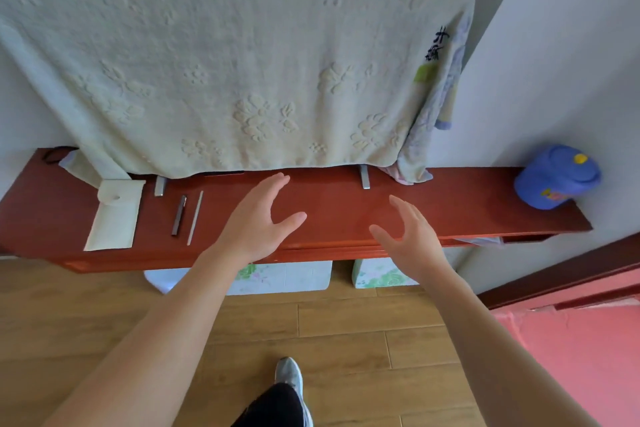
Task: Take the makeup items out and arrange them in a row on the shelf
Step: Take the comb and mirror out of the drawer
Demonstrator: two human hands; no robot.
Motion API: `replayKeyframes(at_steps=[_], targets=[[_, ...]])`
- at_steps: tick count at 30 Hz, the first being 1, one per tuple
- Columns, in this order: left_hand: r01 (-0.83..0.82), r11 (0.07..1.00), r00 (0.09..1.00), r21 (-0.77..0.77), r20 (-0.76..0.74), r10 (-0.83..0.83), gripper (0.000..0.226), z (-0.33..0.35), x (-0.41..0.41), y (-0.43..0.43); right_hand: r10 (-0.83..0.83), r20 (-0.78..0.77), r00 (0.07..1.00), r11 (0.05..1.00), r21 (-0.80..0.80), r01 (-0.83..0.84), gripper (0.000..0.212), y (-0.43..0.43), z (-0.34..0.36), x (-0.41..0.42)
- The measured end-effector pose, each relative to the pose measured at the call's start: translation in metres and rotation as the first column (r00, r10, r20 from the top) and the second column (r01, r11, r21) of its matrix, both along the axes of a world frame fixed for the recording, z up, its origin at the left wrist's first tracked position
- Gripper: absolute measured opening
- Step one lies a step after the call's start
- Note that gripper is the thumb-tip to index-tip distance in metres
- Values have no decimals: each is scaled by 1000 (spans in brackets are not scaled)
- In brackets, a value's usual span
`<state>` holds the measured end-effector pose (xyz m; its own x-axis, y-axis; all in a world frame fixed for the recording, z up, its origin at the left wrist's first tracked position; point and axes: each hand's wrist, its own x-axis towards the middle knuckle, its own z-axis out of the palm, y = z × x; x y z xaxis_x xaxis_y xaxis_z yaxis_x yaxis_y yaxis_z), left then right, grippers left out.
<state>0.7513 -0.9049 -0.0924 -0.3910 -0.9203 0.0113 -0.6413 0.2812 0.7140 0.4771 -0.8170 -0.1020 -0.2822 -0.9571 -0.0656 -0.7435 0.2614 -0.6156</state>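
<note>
The left hand (256, 218) is hovering over the red-brown shelf (346, 208) with its fingers straight and spread, holding nothing. The right hand (410, 241) is hanging just beside it with the palm turned inward. Its fingers are loosely stretched and it is holding nothing either. I cannot tell whether either hand is actually touching the wood.

Out to the left of the left hand, a thin pale stick (195, 218) is lying on the shelf and running front to back. A dark pencil (179, 215) is lying alongside it on the far side, close but apart. Further left again a flat cream pouch (114, 215) is resting with its flap at the back. Anything else inside it is hidden.

Both slim pieces look light, stiff and smooth, and I'd expect them to roll on that polished top. A pinch at the middle between thumb and fingertip would suit them, and they should be set down gently. The pouch looks soft and limp, so one hand would probably need to pin its lower end while the other lifts the flap.

Beyond both hands a pale embossed towel (242, 73) is hanging over something that stands on metal feet (365, 177). Well off to the right of the right hand a blue cap (557, 177) is sitting at the shelf's end. Below the hands, flowered boxes (287, 277) are showing under the shelf, on the wooden floor (104, 305).
</note>
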Motion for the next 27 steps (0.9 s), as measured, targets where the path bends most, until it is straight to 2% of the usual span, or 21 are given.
replayKeyframes(at_steps=[7,13,17,21,24,27], targets=[[64,994,995,-88,82,-57,63,-18,-66,-39,13,-153,988,1000,-24,-16,57,-36,-4,-55],[133,980,957,-151,277,-87,56,-23,-121,-56,90,-299,950,996,36,-83,54,-54,-18,-98],[90,981,931,-173,365,-22,55,-26,-142,-58,144,-268,953,990,39,-138,53,-68,-30,-119],[-18,991,912,-131,405,70,53,-39,-154,-33,280,-205,938,959,109,-263,53,-73,-50,-131],[-113,989,908,-92,395,141,51,-51,-153,-12,352,-164,922,935,97,-340,50,-70,-62,-130],[-189,981,914,-44,357,192,50,-65,-149,9,340,-99,935,940,44,-337,44,-59,-70,-119]])
